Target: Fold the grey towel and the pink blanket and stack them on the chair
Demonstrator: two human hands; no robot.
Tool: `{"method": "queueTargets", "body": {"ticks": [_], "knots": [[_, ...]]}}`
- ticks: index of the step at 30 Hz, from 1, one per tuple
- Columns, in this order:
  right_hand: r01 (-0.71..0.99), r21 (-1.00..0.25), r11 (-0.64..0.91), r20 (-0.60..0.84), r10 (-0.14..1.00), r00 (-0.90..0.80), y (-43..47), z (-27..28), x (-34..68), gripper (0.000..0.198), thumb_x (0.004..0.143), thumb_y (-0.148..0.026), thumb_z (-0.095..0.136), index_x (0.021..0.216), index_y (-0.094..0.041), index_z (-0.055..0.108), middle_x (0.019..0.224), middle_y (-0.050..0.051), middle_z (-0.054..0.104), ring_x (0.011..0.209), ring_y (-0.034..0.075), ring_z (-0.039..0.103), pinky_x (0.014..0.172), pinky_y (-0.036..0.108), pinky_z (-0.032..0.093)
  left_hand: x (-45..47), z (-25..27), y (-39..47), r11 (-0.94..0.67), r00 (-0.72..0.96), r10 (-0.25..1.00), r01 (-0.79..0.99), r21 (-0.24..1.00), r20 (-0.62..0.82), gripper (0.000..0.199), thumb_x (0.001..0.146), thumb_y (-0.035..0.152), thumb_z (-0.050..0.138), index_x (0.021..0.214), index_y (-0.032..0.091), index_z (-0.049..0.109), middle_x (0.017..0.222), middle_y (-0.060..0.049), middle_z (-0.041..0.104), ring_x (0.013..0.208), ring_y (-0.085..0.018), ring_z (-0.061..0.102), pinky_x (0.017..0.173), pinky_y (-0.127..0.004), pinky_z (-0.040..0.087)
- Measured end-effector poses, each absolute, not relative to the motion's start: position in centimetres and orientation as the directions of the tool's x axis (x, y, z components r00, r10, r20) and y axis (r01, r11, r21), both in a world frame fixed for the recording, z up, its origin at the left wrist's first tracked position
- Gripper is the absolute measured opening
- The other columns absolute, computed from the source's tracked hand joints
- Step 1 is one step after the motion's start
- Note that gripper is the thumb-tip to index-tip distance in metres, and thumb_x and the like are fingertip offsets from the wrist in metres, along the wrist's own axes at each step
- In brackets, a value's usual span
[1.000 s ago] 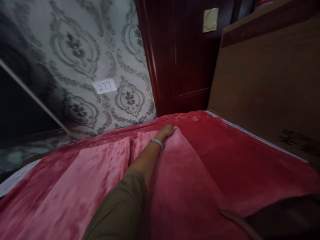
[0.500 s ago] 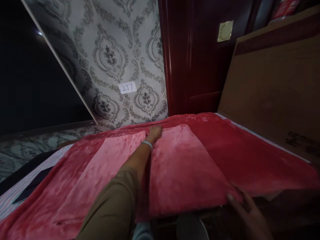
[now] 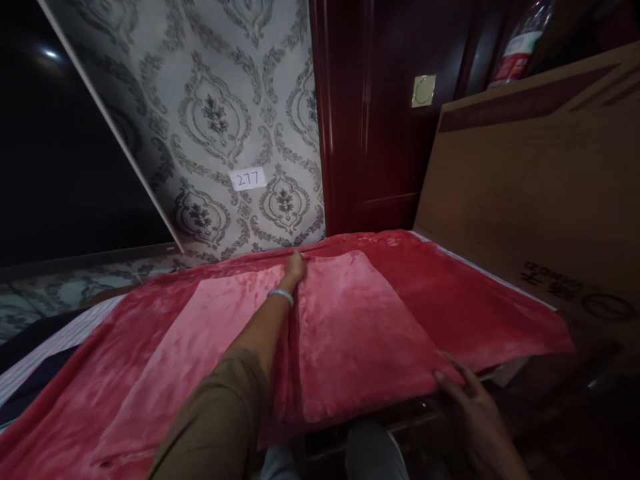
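Observation:
A plush blanket (image 3: 445, 307) lies spread in front of me, deep red with two lighter pink panels on top. A narrow dark gap runs between the left panel (image 3: 210, 320) and the right panel (image 3: 350, 333). At the far end of that gap, my left hand (image 3: 295, 265) is closed on the blanket's edge, its fingertips hidden. My right hand (image 3: 467, 390) pinches the near right corner of the right panel, thumb on top and other fingers partly underneath. A bracelet (image 3: 281, 295) circles my left wrist.
Behind the blanket stand a patterned wall with a paper label (image 3: 249, 179) and a dark red wooden panel (image 3: 375, 133). A large cardboard box (image 3: 530, 180) rises at right, a bottle (image 3: 520, 57) behind its top edge. A dark screen (image 3: 75, 147) is at left, above striped fabric (image 3: 30, 370).
The view has turned slightly right, so the scene sits further left and more of the box and bottle shows. Both hands keep their places on the blanket.

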State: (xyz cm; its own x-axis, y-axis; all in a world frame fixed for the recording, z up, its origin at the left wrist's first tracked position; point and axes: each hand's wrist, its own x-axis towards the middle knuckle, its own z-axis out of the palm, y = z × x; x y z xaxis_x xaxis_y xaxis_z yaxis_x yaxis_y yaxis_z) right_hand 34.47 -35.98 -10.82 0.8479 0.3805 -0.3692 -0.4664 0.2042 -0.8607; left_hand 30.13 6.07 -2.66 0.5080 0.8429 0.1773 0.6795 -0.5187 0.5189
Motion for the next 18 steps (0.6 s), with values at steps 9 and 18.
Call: {"method": "queueTargets", "body": {"ticks": [9, 18], "knots": [[-0.445, -0.864, 0.237, -0.352, 0.35, 0.868, -35.8, -12.9, 34.5, 0.093, 0.052, -0.054, 0.091, 0.133, -0.023, 0.058, 0.088, 0.001, 0.074, 0.075, 0.025, 0.072, 0.061, 0.032, 0.061, 29.6, -1.6, 3.7, -0.59, 0.542, 0.807, 0.746, 0.307, 0.234, 0.046, 0.095, 0.009, 0.042, 0.14, 0.01, 0.051, 0.142, -0.026, 0.056, 0.133, -0.034, 0.054, 0.109, -0.045, 0.041], [-0.48, -0.826, 0.297, -0.354, 0.389, 0.85, -34.8, -10.5, 34.0, 0.109, 0.044, -0.048, 0.096, 0.141, -0.023, 0.052, 0.084, 0.0, 0.074, 0.067, 0.023, 0.07, 0.056, 0.031, 0.057, 28.3, -1.3, -7.2, -0.953, 0.943, 0.295, 0.278, 0.121, 0.153, 0.03, 0.091, 0.027, 0.059, 0.118, 0.018, 0.065, 0.124, -0.013, 0.061, 0.116, -0.026, 0.057, 0.104, -0.039, 0.047]]}}
